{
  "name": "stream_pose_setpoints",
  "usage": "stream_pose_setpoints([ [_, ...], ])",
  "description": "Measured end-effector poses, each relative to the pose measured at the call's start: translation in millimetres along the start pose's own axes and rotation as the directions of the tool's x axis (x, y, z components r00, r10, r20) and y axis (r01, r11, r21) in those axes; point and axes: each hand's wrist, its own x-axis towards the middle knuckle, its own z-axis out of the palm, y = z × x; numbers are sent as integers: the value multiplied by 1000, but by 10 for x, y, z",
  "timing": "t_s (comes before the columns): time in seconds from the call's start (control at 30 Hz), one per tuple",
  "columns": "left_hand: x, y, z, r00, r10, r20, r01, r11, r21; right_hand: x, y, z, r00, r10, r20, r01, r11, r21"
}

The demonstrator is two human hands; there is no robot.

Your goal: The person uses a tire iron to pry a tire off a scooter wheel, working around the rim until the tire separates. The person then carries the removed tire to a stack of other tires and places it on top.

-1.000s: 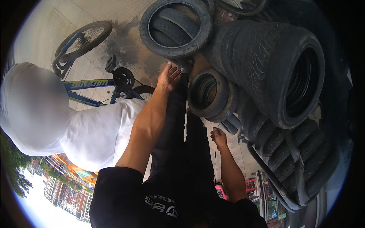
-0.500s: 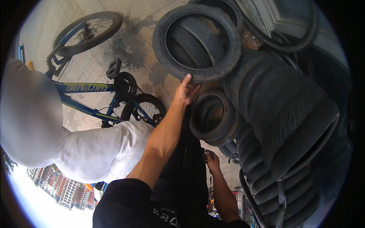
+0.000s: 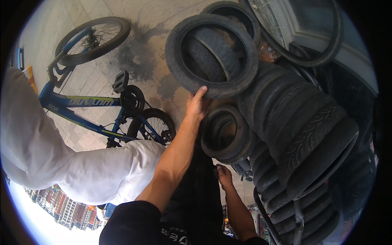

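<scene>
My left hand (image 3: 197, 103) reaches forward with its thumb on the near edge of a black tyre (image 3: 173, 55) and its fingers underneath, gripping the rim. The tyre is tilted up, and two worn tyre treads (image 3: 218, 49) show through its opening. Just below that hand, a pair of smaller tyres (image 3: 207, 141) stands stacked. My right hand (image 3: 224, 176) is low beside my dark trousers, its fingers curled. Whether it pinches something there is hidden. To its right leans a long row of black tyres (image 3: 294, 110).
A person in light grey clothing (image 3: 102, 171) is close on my left. Beyond them, a blue bicycle (image 3: 92, 120) is on the paved ground (image 3: 151, 45). Another tyre (image 3: 251, 22) lies at the back, near a thin black tyre loop (image 3: 314, 63) by the wall.
The view has shifted, so the tyres and the bicycle appear a little lower. My left hand keeps its grip on the tyre, and the person in grey has shifted slightly.
</scene>
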Motion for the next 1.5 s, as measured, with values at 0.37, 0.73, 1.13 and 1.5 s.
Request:
stream_pose_setpoints([
  [0.37, 62, 23, -71, 997, -17, -70, 18, 1000, 18, 137, -251, 104, 999, 31, -40, -29, 998, 47],
  [0.73, -426, 655, -63, 999, -22, 33, 26, 990, -137, 1022, -2264, 434, 651, -696, -302, 695, 707, -131],
  [1.13, -538, 1130, -351, 988, 100, -120, -132, 945, -300, 1399, -4111, 960, 540, -834, -112, 409, 376, -831],
  [1.5, -450, 1321, 365, 935, 204, -291, -190, 979, 78, 1379, -3437, 744, 568, -821, -50, 473, 377, -796],
])
